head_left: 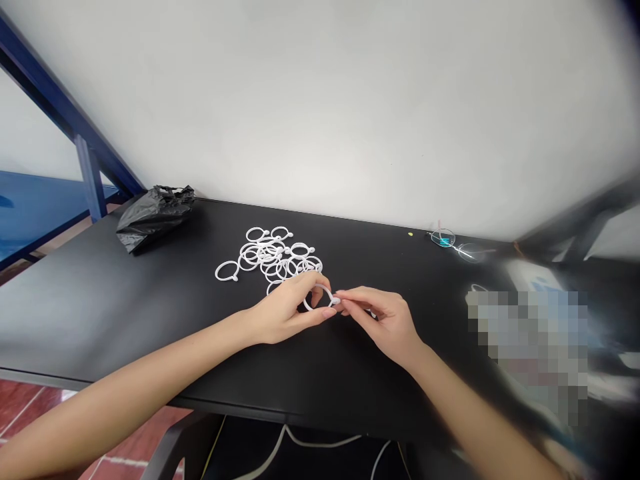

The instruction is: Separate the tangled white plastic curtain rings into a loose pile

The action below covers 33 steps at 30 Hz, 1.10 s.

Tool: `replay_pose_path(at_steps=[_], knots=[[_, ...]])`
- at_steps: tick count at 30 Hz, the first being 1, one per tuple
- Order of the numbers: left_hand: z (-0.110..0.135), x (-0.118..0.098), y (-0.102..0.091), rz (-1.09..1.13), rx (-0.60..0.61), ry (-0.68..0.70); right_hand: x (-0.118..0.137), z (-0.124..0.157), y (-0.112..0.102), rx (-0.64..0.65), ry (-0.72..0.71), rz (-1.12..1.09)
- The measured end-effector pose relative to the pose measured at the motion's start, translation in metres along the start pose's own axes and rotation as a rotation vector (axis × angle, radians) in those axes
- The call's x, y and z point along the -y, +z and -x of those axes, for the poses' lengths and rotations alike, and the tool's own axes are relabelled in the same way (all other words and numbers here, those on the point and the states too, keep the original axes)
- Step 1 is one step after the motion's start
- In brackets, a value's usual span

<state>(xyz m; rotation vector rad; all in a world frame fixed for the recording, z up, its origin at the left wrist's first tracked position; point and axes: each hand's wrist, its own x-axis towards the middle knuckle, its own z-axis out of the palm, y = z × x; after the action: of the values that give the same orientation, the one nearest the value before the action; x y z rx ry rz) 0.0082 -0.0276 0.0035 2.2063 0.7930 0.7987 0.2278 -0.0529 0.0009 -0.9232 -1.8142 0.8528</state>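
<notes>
Between the thumb and fingers of my left hand (290, 307) is a white curtain ring (306, 304), held tilted just above the black table. Its small eyelet points right, towards my right hand (383, 320). Thumb and forefinger of that hand are pinched together at the eyelet; whether they also hold something small is hidden. A bit of white shows behind the right fingers, too covered to name. Just beyond my left hand lies a loose pile of similar white curtain rings (274, 269), several overlapping. One single ring (217, 272) lies at the pile's left side.
A crumpled black plastic bag (156, 217) sits at the table's back left. Eyeglasses (443, 238) lie near the wall at the back right. A blurred, pixelated pile (530, 347) covers the right side. The black table (125, 307) ends in front above hanging cables (320, 444).
</notes>
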Motion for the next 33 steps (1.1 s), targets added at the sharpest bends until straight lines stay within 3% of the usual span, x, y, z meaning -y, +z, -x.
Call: replay_pose_path(at_steps=[6,12,20,28,33], knots=[[-0.005,0.013,-0.005,-0.348,-0.091,0.138,-0.011,-0.004,-0.014,-0.123,0.07,0.365],[-0.004,0.028,-0.003,-0.567,-0.062,0.11,-0.016,-0.004,-0.018,-0.057,0.164,0.418],[-0.005,0.027,-0.002,-0.59,-0.124,0.057,-0.012,-0.001,-0.012,0.15,0.042,0.364],[-0.006,0.021,-0.002,-0.543,-0.159,0.115,-0.017,-0.004,-0.021,0.016,0.132,0.488],[-0.005,0.019,0.0,-0.537,-0.157,0.163,-0.015,-0.004,-0.016,0.006,0.153,0.408]])
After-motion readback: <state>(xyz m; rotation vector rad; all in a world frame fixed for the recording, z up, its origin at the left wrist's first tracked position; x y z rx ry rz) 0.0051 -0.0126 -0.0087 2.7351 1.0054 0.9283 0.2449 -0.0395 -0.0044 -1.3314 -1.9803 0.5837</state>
